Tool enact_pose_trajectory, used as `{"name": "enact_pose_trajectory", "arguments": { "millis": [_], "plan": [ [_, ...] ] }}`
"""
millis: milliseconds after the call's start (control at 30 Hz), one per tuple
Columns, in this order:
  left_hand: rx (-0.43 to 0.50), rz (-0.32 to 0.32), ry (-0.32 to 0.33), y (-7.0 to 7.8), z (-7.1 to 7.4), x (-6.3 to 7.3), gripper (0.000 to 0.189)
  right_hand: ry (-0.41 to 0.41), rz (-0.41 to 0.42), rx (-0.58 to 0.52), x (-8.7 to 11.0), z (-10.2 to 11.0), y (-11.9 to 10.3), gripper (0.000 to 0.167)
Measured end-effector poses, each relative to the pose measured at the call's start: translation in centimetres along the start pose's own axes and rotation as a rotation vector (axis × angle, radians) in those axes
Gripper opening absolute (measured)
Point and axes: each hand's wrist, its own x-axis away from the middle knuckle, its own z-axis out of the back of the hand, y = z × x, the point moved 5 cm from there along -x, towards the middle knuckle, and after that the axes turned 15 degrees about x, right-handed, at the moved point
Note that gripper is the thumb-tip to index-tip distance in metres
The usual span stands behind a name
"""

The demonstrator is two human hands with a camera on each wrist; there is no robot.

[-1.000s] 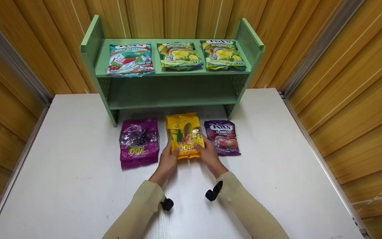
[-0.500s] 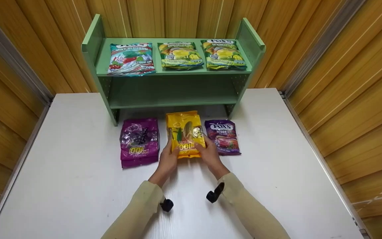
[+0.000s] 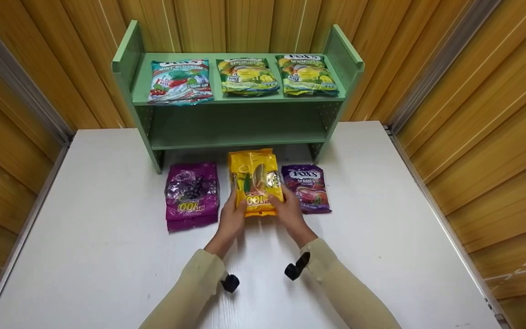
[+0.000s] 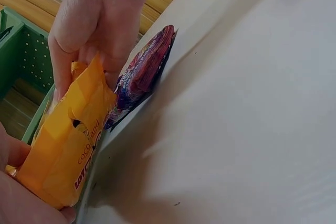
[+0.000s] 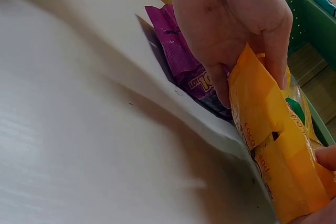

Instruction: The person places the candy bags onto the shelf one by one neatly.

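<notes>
Between both hands is a yellow candy bag (image 3: 256,176), its front facing up in the head view. My left hand (image 3: 231,222) grips its left side, thumb on top, and my right hand (image 3: 289,214) grips the right side the same way. Both wrist views show the bag's folded bottom end, with a shadow on the table beneath it. A purple grape candy bag (image 3: 191,196) lies left of my left hand. Just beyond my right hand lies a dark purple berries candy bag (image 3: 306,188), its left edge close to my fingers.
A green two-tier shelf (image 3: 238,142) stands behind the bags. On its top tier lie a mint candy bag (image 3: 181,81) and two green-yellow candy bags (image 3: 248,76). The white table (image 3: 107,274) meets wood-patterned walls (image 3: 496,160) on the sides and back.
Both hands keep their grip while the yellow candy bag's far end shifts slightly up toward the shelf. The other bags stay where they were.
</notes>
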Motion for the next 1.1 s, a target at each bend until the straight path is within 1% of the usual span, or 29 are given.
{"name": "enact_pose_trajectory", "arguments": {
  "millis": [133,333,367,500,633,867,967,1100],
  "plan": [
    [-0.011,0.002,0.003,0.3,0.0,0.1,0.057,0.010,0.000,0.009,0.2,0.1,-0.3,0.050],
    [0.010,-0.046,-0.010,0.8,-0.2,0.3,0.057,0.026,0.046,-0.036,0.6,0.4,-1.0,0.051],
    [0.012,-0.056,-0.013,0.8,-0.2,0.3,0.057,0.026,0.045,-0.047,0.6,0.4,-1.0,0.052],
    [0.008,-0.060,-0.007,1.1,-0.2,0.3,0.057,0.033,0.045,-0.051,0.7,0.6,-1.3,0.054],
    [0.017,-0.063,-0.003,1.3,-0.3,0.4,0.056,0.046,0.061,-0.043,0.7,0.8,-1.6,0.055],
    [0.012,-0.102,-0.011,2.1,-0.3,0.6,0.056,0.045,0.050,-0.040,0.6,0.9,-1.9,0.055],
    [0.012,-0.102,-0.014,2.3,-0.4,0.7,0.056,0.045,0.045,-0.031,0.6,1.0,-2.1,0.056],
    [0.007,-0.084,-0.009,2.5,-0.5,0.6,0.056,0.038,0.032,-0.024,0.7,1.2,-2.4,0.056]
  ]
}}
